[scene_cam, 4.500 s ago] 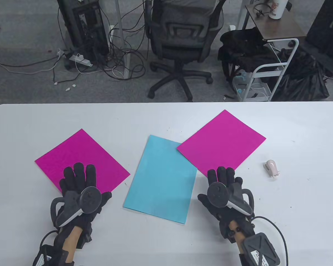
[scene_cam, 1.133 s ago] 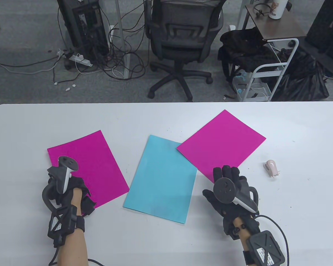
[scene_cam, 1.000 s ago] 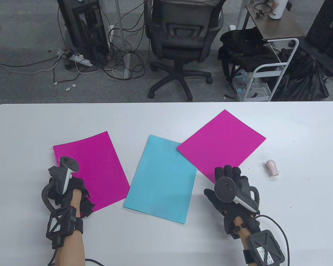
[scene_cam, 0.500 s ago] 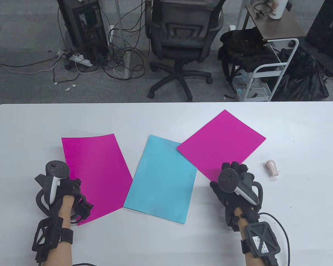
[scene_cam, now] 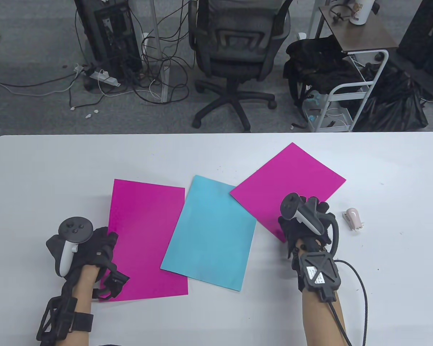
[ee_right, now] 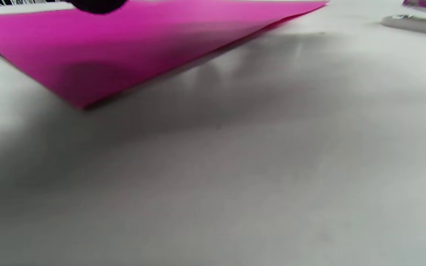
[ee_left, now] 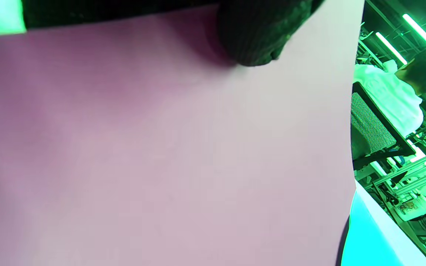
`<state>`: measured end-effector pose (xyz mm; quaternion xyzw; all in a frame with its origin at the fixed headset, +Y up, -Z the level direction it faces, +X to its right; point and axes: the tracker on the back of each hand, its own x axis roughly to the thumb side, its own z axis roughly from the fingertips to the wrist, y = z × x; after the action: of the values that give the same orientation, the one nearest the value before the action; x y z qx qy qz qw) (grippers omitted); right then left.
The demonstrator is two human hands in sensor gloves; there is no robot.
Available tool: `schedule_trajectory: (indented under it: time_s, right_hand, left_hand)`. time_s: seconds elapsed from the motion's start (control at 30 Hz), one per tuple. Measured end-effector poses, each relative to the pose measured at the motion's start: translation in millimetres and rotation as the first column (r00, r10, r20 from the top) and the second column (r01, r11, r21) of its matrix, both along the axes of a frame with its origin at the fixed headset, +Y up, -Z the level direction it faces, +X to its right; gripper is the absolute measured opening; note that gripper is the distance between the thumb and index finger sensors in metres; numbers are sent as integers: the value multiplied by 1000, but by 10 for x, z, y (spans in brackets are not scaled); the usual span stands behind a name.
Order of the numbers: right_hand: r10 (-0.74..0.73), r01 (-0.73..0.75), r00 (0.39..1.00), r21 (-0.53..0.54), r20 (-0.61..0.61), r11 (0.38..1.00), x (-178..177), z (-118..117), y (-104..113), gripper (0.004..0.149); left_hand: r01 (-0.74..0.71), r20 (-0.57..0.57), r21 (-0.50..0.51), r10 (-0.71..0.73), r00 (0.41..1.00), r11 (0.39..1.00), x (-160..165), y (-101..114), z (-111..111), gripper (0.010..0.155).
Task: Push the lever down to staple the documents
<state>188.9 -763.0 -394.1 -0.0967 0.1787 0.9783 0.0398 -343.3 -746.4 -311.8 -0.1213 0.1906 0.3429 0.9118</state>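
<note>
Lying just right of right hand [scene_cam: 303, 223], stapler [scene_cam: 353, 218], untouched

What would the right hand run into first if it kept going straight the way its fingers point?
Probably the right magenta sheet: the right hand sits at its near corner, fingers pointing up across it. The stapler lies off to the side, out of that line.

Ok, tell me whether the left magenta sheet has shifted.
Yes: the left magenta sheet has swung right, its edge now meeting the unmoved blue sheet.
</note>
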Motion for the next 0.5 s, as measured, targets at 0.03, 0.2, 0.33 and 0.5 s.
schedule_trajectory:
  time_s: [0.03, 0.2, 0.33, 0.5]
  right_hand:
    - [-4, 4, 1000, -14, 1, 1000, -7, -19, -26, 88]
    - [21, -22, 1000, -113, -10, 993, -46, -39, -125, 89]
    - [-33, 29, 999, -162, -19, 986, -48, 40, -142, 88]
    - [-63, 50, 996, -181, -68, 982, -78, 234, -136, 89]
  left_hand:
    - [-1, 10, -8, 2, 1000, 1000, 14, -3, -4, 41]
    - [-59, 10, -11, 60, 998, 998, 58, -12, -9, 43]
    - [-82, -6, -1, 82, 997, 997, 48, -22, 4, 43]
    - [-112, -10, 0, 112, 994, 994, 67, -57, 3, 44]
